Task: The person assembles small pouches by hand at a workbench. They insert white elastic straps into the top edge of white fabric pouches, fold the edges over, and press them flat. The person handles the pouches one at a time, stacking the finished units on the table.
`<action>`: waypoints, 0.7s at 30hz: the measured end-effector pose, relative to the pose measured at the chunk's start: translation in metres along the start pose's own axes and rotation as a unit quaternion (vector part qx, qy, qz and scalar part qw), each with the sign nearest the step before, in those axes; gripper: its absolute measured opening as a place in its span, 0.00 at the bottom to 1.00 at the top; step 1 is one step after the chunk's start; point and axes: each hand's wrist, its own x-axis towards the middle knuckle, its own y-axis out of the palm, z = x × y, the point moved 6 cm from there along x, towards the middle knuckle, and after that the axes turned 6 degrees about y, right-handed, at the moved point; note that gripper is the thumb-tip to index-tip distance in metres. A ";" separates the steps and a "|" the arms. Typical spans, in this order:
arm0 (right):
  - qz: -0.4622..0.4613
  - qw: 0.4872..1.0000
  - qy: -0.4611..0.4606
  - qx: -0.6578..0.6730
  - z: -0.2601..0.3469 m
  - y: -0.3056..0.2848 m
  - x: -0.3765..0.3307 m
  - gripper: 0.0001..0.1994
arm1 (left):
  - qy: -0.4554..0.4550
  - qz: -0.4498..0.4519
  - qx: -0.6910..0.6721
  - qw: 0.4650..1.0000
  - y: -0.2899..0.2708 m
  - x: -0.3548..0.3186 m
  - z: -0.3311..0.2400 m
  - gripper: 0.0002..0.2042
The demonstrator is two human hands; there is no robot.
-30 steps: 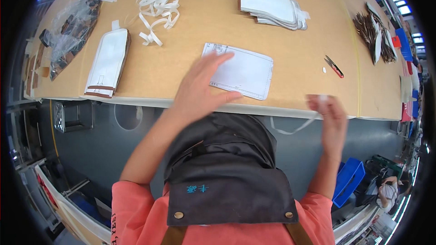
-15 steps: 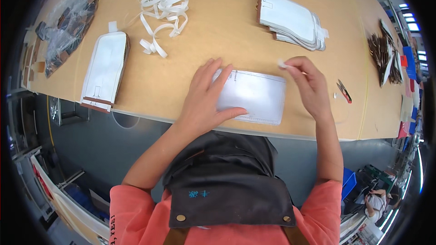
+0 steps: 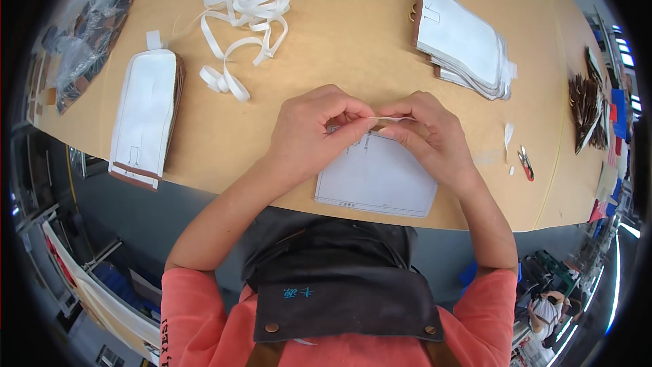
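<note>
A broad tan counter [image 3: 353, 41] fills a workshop view, its near edge over a grey front panel. A flat white rectangular panel [image 3: 377, 180] lies at that edge, under both hands. The left hand [image 3: 319, 132] and right hand [image 3: 424, 132] meet fingertip to fingertip, pinching a thin white strip [image 3: 390, 118] just above it. Beyond lie a stack of white pieces [image 3: 465, 41], another white piece [image 3: 146, 115], tangled white ribbon [image 3: 241, 20] and small red snips [image 3: 526, 163].
</note>
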 end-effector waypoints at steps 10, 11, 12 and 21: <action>-0.037 0.987 -0.071 -0.140 0.003 0.011 0.012 0.03 | 0.154 -0.038 0.189 0.969 -0.019 -0.023 -0.009 0.13; -0.035 0.989 -0.070 -0.127 0.001 0.013 0.012 0.04 | 0.173 -0.018 0.198 0.965 -0.022 -0.032 -0.011 0.15; -0.032 0.991 -0.069 -0.114 0.001 0.015 0.014 0.04 | 0.191 0.002 0.207 0.959 -0.022 -0.040 -0.013 0.17; 0.027 0.997 -0.066 -0.042 0.002 0.031 0.022 0.07 | 0.190 0.048 0.287 0.938 -0.012 -0.064 -0.011 0.23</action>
